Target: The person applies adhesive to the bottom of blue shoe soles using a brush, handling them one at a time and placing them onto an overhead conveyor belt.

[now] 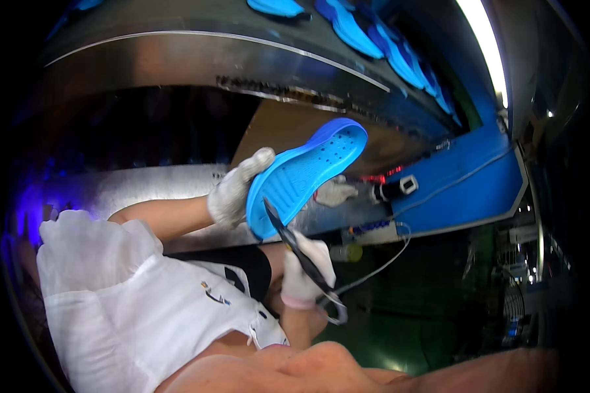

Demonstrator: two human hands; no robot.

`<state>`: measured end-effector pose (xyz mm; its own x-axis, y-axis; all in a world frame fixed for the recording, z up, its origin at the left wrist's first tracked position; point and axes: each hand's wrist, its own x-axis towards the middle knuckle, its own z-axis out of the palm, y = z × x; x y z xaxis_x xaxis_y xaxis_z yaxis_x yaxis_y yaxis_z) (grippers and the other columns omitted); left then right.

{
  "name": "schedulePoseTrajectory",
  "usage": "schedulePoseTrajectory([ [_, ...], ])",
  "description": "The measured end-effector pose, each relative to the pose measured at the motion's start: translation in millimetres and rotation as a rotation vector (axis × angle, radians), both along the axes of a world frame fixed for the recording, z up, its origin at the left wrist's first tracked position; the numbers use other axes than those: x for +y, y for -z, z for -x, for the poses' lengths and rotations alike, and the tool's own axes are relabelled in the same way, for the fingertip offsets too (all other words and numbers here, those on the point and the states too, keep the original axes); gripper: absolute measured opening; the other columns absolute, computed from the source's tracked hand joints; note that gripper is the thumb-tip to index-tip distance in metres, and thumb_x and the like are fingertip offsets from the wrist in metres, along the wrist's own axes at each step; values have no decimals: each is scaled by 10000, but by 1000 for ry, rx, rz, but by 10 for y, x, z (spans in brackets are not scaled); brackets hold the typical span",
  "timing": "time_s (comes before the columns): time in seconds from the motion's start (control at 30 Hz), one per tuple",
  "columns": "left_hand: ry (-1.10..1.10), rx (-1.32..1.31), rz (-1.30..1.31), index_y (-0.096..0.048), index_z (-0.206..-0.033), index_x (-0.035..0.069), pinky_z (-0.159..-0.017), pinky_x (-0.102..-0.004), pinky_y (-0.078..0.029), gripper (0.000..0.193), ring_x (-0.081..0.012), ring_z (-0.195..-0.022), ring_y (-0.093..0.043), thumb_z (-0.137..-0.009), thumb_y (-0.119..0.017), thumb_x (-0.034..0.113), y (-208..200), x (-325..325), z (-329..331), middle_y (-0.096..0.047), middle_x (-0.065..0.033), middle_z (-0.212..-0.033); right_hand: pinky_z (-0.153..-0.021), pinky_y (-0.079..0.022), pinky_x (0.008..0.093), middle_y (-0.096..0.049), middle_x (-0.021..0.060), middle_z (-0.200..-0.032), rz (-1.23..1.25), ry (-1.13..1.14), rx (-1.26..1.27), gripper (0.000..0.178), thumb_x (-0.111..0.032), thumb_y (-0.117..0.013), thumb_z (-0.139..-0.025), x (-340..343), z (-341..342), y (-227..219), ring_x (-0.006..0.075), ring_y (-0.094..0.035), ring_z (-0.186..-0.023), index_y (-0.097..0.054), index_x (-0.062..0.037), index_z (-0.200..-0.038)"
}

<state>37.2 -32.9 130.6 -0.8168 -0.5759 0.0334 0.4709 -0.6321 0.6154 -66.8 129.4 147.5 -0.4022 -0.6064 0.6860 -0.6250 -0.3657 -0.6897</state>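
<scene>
My left hand [231,193], in a white knit glove, grips the side of a bright blue shoe sole [308,171]. The sole is tilted, its hollow inner face with ridges and small holes turned up. In my right hand [310,267], also gloved in white, is a slim black tool [306,261] with a pointed end. Its tip lies over the lower part of the sole; whether it touches cannot be made out. A thin pale cord [375,270] runs near the tool's rear end.
Above stretches a metal-edged conveyor [196,49] carrying several blue soles [354,29]. Behind the held sole are a metal work surface [131,187], a crumpled white glove or cloth [336,191] and a black cylindrical device [393,188]. A blue panel [462,187] stands at right, with green floor below.
</scene>
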Motion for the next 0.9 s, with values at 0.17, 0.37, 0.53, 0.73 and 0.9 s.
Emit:
schedulePoseTrajectory([
  [0.17,-73,244,389,-376,-1427,30,-747,-424,-594,1122,-308,-848,-694,-715,-493,889,-831,-431,-486,-621,-227,-1125,-695,-536,332,-676,232,-953,321,-63,-274,238,-60,-683,-857,164,106,77,257,-646,-780,-594,41,-1053],
  [0.37,-184,603,239,-446,-1330,-52,-590,-280,-599,869,-269,-1052,-674,-895,-474,701,-1346,-642,-804,-537,-256,-1321,-870,-547,375,-672,202,-1014,178,-80,-364,240,14,-686,-798,97,2,226,271,-669,-927,-611,65,-1020],
  [0.53,-492,-146,520,-551,-1199,-17,-472,-225,-506,469,-163,-743,-685,-914,-605,352,-1383,-599,-840,-657,-158,-1048,-857,-542,350,-670,166,-1004,39,64,-506,263,36,-674,-774,189,111,315,245,-668,-909,-620,69,-1029],
  [0.73,-1178,-809,1349,-679,-976,102,-659,-464,-507,220,-266,-879,-611,-890,-573,274,-2350,-1252,-1848,-621,-74,-937,-854,-540,332,-668,152,-994,-18,27,-587,269,69,-653,-767,146,97,383,233,-670,-909,-621,79,-1034],
  [0.9,-1037,-2017,1228,-544,-1327,145,-925,-325,-451,431,-222,-1009,-612,-1017,-326,352,-1967,-2922,-2914,-658,-93,-1167,-819,-536,310,-666,141,-995,-14,8,-464,271,56,-636,-781,72,-19,260,209,-654,-909,-615,69,-1052],
])
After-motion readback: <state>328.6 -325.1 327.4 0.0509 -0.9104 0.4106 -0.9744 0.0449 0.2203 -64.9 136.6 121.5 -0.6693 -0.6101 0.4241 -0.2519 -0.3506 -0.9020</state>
